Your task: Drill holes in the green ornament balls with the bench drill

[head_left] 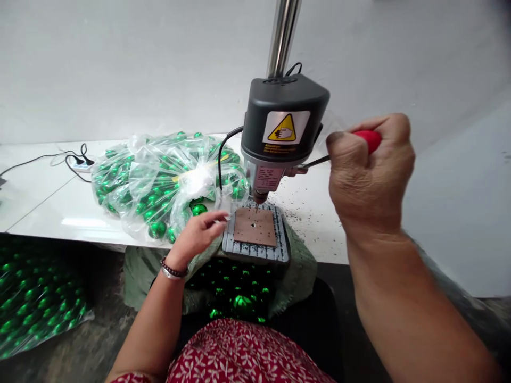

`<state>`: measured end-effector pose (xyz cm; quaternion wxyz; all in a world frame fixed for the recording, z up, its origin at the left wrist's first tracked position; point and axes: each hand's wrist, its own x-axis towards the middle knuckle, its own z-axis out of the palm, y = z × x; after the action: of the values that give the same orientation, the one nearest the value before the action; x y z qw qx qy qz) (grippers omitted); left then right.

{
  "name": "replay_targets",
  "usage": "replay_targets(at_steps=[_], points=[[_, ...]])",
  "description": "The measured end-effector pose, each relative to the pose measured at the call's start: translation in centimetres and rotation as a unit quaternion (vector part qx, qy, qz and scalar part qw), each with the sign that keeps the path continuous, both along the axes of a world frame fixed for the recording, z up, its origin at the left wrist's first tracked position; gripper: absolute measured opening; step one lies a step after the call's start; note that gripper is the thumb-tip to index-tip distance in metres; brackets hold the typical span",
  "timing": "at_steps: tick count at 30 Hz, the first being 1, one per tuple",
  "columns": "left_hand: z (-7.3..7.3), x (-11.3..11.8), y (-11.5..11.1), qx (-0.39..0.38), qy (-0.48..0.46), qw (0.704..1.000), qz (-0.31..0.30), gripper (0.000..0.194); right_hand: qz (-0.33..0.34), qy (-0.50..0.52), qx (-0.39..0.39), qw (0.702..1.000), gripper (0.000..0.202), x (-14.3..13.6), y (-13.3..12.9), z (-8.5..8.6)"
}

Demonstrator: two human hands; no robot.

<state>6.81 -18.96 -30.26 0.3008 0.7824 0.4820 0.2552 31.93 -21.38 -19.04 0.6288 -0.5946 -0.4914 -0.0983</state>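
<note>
Nearest: a red patterned garment [243, 356]. Just beyond it, an open green sack [297, 266] with its cloth spread to both sides below the table edge — inside, many shiny green balls [242, 305]. On the floor at left, a clear floor bag [40, 298], also full of green balls.

Left hand [197, 234]: fingers partly curled, just left of the drill base; cannot tell whether anything is between the fingertips. Right hand [371, 175]: closed around a red knob [371, 140] on the lever [317, 161], raised beside the drill press.

On the white table [325, 239]: grey slotted base [281, 236] bearing a brown board [263, 231] with one hole; dark specks scattered over both. Drill bit [257, 208] above the board — drill press [285, 96] over it, warning label forward. Left of it, a large clear table bag [195, 181] holds green balls, several near its front edge. Farther left, a power strip [82, 166] with plugs; behind, the pale wall [120, 69].
</note>
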Motion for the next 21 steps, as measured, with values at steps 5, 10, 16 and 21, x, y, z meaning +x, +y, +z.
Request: replay_targets(at_steps=[5, 10, 16, 21], points=[[-0.4, -1.4, 4.1, 0.112, 0.262, 0.950, 0.132, 0.047, 0.006, 0.012, -0.011, 1.000, 0.018, -0.1, -0.2, 0.1], [-1.8, -1.8, 5.7, 0.076, 0.387, 0.917, 0.053, 0.059, -0.001, -0.006, 0.006, 1.000, 0.018, 0.0, -0.1, -0.1], [-0.5, -2.1, 4.6, 0.088, 0.303, 0.941, 0.120, 0.053, 0.016, 0.014, 0.004, 1.000, 0.017, -0.1, -0.1, 0.0], [1.3, -1.3, 0.8, -0.061, -0.161, 0.984, 0.044, 0.051, 0.035, -0.014, 0.036, 0.999, 0.017, 0.2, 0.0, -0.5]])
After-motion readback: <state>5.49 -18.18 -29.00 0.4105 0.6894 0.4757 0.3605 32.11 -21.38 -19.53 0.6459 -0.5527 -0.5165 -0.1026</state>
